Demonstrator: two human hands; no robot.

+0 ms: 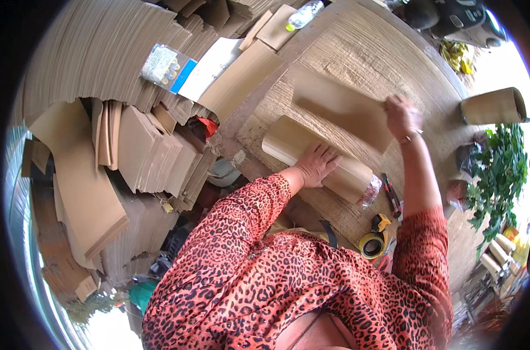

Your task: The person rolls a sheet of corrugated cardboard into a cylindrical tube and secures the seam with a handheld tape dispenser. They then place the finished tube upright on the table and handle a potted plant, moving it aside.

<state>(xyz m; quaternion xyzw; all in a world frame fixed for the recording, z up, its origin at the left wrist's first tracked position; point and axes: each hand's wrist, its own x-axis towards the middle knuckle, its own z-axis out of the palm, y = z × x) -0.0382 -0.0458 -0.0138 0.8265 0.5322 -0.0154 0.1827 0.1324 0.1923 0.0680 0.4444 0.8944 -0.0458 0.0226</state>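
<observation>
Left hand (317,163) palm down, fingers extended and lightly spread, resting on a long, curved, light-brown cardboard piece (285,137) that lies in front of the person on the worktable, slanting from upper left to lower right. Right hand (403,116) slightly blurred, its fingers closed on the right end of a flat brown cardboard sheet (341,105), which sits just beyond the curved piece; whether the sheet touches the table is unclear. Both arms wear red-orange leopard-print sleeves (218,216).

At the lower right end of the curved piece is a crumpled clear plastic wrapper (370,191). Just right of it lies a slim red-and-black utility knife (391,196). Nearer the body sits a yellow-and-black tape dispenser (372,242).

Beneath everything is a worn, brown wooden worktable (364,49). Along its right side are an open brown cardboard tube (490,108), lying on its side, and a green leafy plant (501,169). To the left rise tall stacks of brown cardboard sheets (96,52). At the far edge lies a clear plastic bottle with a yellow-green cap (304,15).
</observation>
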